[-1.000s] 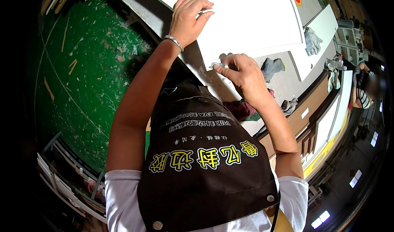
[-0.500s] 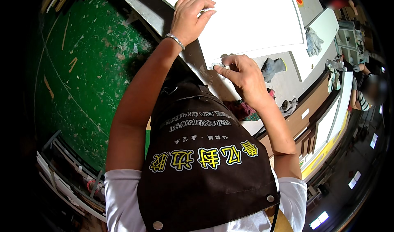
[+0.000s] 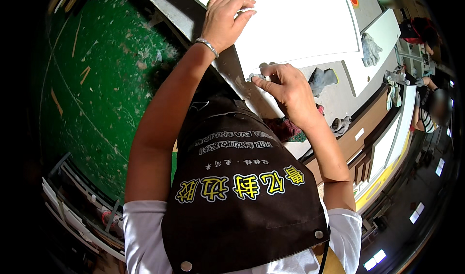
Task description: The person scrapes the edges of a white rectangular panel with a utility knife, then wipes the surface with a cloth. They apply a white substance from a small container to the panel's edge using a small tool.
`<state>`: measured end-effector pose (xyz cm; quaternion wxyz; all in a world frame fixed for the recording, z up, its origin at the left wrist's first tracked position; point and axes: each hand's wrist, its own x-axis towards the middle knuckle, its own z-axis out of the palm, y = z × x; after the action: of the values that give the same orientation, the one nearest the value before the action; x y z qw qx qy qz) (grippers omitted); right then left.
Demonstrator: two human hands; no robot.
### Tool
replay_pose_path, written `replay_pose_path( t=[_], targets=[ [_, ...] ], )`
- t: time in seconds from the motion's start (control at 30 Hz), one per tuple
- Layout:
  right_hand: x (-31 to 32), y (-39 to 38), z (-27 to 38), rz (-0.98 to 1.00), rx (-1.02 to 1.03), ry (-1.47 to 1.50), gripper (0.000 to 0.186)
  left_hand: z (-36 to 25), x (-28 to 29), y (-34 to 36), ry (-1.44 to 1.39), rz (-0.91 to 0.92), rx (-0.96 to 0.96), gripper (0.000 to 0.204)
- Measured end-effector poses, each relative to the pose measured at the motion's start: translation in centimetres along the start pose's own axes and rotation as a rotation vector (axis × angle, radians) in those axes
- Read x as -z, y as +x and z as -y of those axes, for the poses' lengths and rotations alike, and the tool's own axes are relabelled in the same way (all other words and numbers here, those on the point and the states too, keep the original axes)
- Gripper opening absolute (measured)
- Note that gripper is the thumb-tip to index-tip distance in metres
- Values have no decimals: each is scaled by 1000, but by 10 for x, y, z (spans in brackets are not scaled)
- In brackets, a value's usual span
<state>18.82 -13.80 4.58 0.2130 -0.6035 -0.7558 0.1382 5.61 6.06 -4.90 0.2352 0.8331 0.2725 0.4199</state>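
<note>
A large white board [image 3: 295, 29] lies in bright light on the work table in front of me. My left hand [image 3: 227, 18], with a metal bracelet at the wrist, is over the board's left part. Its fingers are curled toward the thumb; whatever they pinch is lost against the glare. By the board's near corner, my right hand [image 3: 288, 85] pinches a small crumpled pale-grey rag [image 3: 255, 77] between thumb and fingers. The rag touches the board's near edge. Part of it is hidden under the fingers.
Grey work gloves [image 3: 322, 80] lie right of my right hand, another pair [image 3: 371, 49] farther off. A dark cloth bundle [image 3: 286, 127] sits near my apron. Stacked panels [image 3: 373, 150] stand at the right, with people beyond. Wood offcuts [image 3: 56, 103] litter the green floor [image 3: 106, 80].
Both my hands stay nearly in place; the rag in my right hand has shifted slightly. At the far right, a person in the background has moved.
</note>
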Motion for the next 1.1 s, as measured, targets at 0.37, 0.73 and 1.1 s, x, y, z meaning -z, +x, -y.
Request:
replay_pose_path(
  t=[0.37, 0.73, 1.1],
  targets=[
    [-6, -9, -3, -56, 20, 42, 22, 1, 0, 0, 5, -13, -7, 12],
    [-10, -17, -7, 34, 3, 20, 24, 0, -3, 1, 5, -8, -1, 12],
    [-15, -11, 0, -142, 19, 98, 28, -1, -1, 3, -2, -27, -33, 15]
  ],
)
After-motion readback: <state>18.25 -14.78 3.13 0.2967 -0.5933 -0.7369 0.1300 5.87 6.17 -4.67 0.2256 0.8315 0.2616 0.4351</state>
